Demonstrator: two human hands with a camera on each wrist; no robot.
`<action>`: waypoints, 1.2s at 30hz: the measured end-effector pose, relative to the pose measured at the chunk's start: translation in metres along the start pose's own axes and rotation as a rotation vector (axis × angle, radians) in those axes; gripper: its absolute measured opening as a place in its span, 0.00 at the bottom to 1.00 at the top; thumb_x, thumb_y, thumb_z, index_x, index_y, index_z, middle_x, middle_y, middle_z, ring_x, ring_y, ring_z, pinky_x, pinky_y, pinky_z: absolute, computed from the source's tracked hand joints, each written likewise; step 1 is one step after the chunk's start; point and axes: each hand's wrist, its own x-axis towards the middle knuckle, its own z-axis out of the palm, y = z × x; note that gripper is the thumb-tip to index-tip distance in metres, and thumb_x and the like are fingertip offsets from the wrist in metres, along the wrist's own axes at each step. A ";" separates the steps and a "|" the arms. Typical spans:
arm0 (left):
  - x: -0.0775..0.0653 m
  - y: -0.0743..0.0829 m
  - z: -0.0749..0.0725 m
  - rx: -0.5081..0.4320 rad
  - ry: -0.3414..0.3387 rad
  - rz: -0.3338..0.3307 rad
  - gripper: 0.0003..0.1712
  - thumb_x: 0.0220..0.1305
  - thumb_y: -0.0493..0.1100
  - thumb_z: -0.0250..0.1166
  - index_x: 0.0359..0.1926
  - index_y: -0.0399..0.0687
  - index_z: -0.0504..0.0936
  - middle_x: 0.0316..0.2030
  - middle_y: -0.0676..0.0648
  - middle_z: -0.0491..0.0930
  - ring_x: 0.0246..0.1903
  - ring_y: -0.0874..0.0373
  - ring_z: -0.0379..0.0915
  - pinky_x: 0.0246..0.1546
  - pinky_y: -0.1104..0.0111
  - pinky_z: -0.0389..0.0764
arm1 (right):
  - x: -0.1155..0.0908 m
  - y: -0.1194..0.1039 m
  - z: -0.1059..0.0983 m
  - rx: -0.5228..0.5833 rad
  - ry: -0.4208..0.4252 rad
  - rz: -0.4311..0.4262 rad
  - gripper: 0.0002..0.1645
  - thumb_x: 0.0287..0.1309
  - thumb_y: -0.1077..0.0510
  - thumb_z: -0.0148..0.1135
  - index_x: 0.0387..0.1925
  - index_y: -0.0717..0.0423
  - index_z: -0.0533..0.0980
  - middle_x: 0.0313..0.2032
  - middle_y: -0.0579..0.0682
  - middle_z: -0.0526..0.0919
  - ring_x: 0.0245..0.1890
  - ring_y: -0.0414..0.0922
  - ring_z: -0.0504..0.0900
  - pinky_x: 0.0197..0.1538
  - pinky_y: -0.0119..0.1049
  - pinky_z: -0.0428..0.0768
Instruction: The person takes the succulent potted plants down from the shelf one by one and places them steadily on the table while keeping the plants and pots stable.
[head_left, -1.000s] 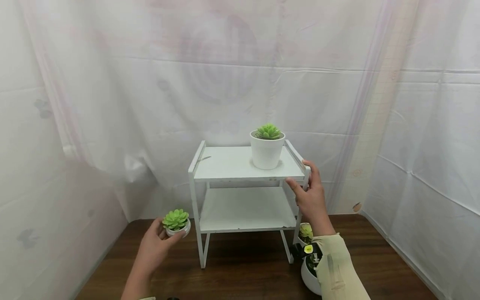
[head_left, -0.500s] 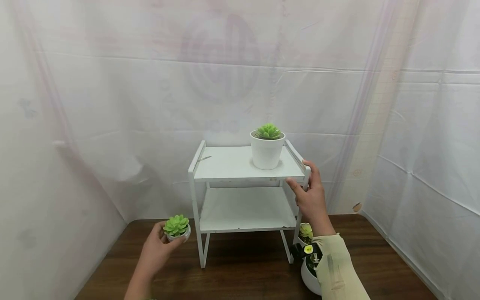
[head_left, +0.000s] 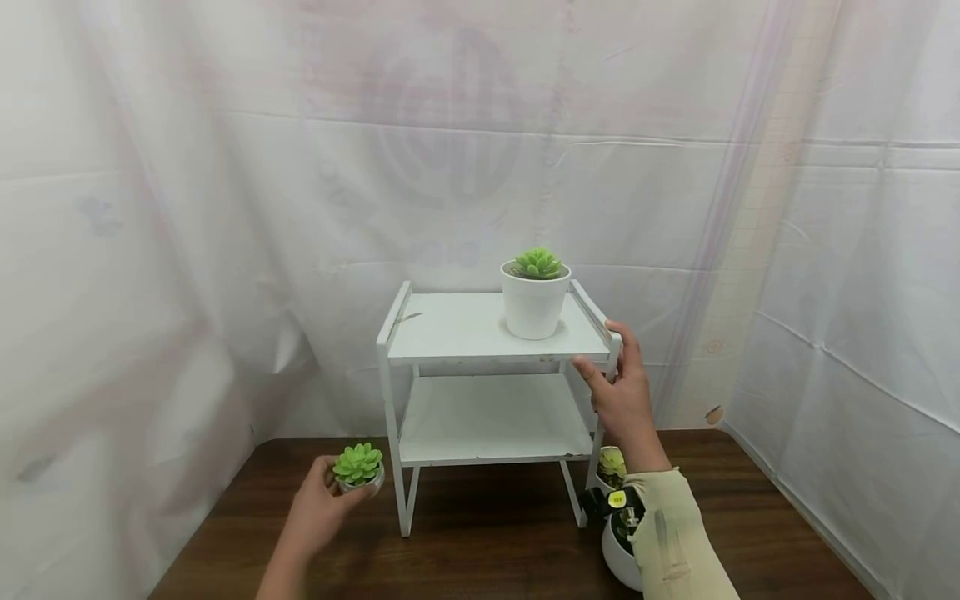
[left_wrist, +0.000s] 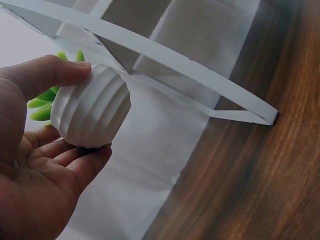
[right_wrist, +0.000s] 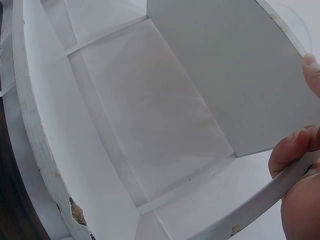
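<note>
My left hand holds a small potted succulent to the left of the white two-tier shelf. In the left wrist view, the thumb and fingers grip its ridged white pot, held tilted, and green leaves show behind the thumb. My right hand grips the shelf's upper right front corner. The right wrist view shows fingers curled round the white post. On the top tier, toward the right, stands a larger white pot with a green succulent.
Beside the shelf's right leg stand two more potted plants, one yellowish-green plant and a round white pot partly hidden by the right sleeve. The brown wooden table lies beneath, with white sheeting behind and at the sides.
My left hand has come down and slightly right with the small potted succulent. The sheeting on the left has shifted its folds. My right hand and the shelf stay put.
</note>
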 end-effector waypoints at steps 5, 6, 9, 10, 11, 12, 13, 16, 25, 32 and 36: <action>0.002 -0.009 0.003 -0.012 -0.005 -0.011 0.44 0.54 0.50 0.74 0.61 0.31 0.59 0.67 0.26 0.61 0.67 0.31 0.57 0.62 0.45 0.67 | 0.000 0.001 0.000 -0.003 0.000 -0.006 0.40 0.63 0.54 0.63 0.71 0.41 0.54 0.57 0.56 0.72 0.20 0.39 0.67 0.23 0.30 0.69; 0.003 -0.011 0.004 -0.016 -0.006 -0.016 0.44 0.54 0.50 0.74 0.61 0.31 0.59 0.67 0.26 0.61 0.67 0.31 0.57 0.63 0.45 0.67 | 0.000 0.001 0.000 -0.004 0.000 -0.007 0.40 0.63 0.54 0.63 0.71 0.41 0.54 0.57 0.56 0.72 0.20 0.39 0.67 0.23 0.30 0.69; 0.005 -0.016 0.007 -0.018 -0.008 -0.029 0.44 0.54 0.50 0.74 0.60 0.31 0.60 0.66 0.25 0.61 0.66 0.31 0.57 0.62 0.45 0.67 | 0.000 0.001 0.000 -0.008 0.001 -0.006 0.40 0.63 0.53 0.64 0.71 0.41 0.54 0.57 0.56 0.72 0.20 0.39 0.68 0.23 0.30 0.69; 0.005 -0.018 0.008 -0.017 -0.008 -0.035 0.44 0.54 0.50 0.74 0.60 0.30 0.60 0.66 0.25 0.62 0.66 0.31 0.58 0.62 0.45 0.68 | 0.000 0.000 0.000 -0.008 0.001 -0.005 0.40 0.63 0.53 0.64 0.71 0.41 0.54 0.57 0.55 0.72 0.20 0.39 0.68 0.23 0.30 0.69; 0.006 -0.019 0.008 -0.015 -0.009 -0.041 0.45 0.54 0.51 0.74 0.60 0.30 0.60 0.65 0.25 0.62 0.66 0.30 0.58 0.62 0.45 0.68 | 0.000 0.000 0.000 -0.006 0.001 -0.005 0.40 0.63 0.53 0.64 0.71 0.41 0.54 0.57 0.55 0.72 0.20 0.39 0.68 0.23 0.30 0.69; 0.006 -0.021 0.009 -0.014 -0.009 -0.044 0.45 0.53 0.51 0.74 0.60 0.30 0.60 0.65 0.25 0.63 0.65 0.30 0.59 0.62 0.45 0.68 | 0.000 0.000 0.000 -0.004 0.001 -0.005 0.40 0.63 0.53 0.64 0.71 0.40 0.54 0.57 0.55 0.72 0.20 0.39 0.68 0.23 0.30 0.69; 0.006 -0.022 0.010 -0.012 -0.009 -0.047 0.45 0.53 0.51 0.74 0.59 0.29 0.60 0.65 0.24 0.63 0.65 0.30 0.59 0.62 0.45 0.68 | 0.000 0.000 0.000 -0.003 0.001 -0.005 0.40 0.63 0.53 0.64 0.71 0.40 0.54 0.57 0.55 0.72 0.20 0.39 0.68 0.23 0.30 0.69; 0.006 -0.026 0.011 -0.005 -0.010 -0.052 0.44 0.54 0.51 0.74 0.59 0.29 0.61 0.65 0.24 0.62 0.66 0.30 0.59 0.62 0.44 0.67 | -0.001 0.000 0.000 0.000 0.000 -0.002 0.41 0.63 0.53 0.64 0.71 0.40 0.54 0.57 0.55 0.72 0.20 0.39 0.67 0.23 0.30 0.69; 0.009 -0.035 0.018 0.009 -0.005 -0.084 0.44 0.51 0.53 0.76 0.55 0.30 0.62 0.64 0.23 0.63 0.64 0.29 0.59 0.61 0.43 0.68 | 0.000 0.000 0.000 -0.001 0.006 -0.011 0.41 0.63 0.53 0.64 0.71 0.41 0.54 0.57 0.56 0.72 0.20 0.39 0.67 0.23 0.30 0.69; 0.008 -0.040 0.021 0.069 0.012 -0.073 0.44 0.46 0.54 0.78 0.52 0.31 0.66 0.58 0.26 0.72 0.59 0.30 0.68 0.55 0.44 0.73 | 0.000 0.000 0.000 0.013 0.000 -0.009 0.41 0.63 0.54 0.63 0.71 0.41 0.54 0.55 0.55 0.73 0.19 0.38 0.66 0.23 0.30 0.69; 0.007 -0.044 0.023 0.079 0.012 -0.071 0.44 0.44 0.55 0.79 0.50 0.31 0.67 0.54 0.29 0.75 0.56 0.31 0.70 0.52 0.45 0.74 | -0.001 -0.003 -0.001 0.008 -0.007 -0.004 0.40 0.64 0.53 0.63 0.71 0.40 0.54 0.53 0.55 0.73 0.17 0.37 0.66 0.22 0.30 0.69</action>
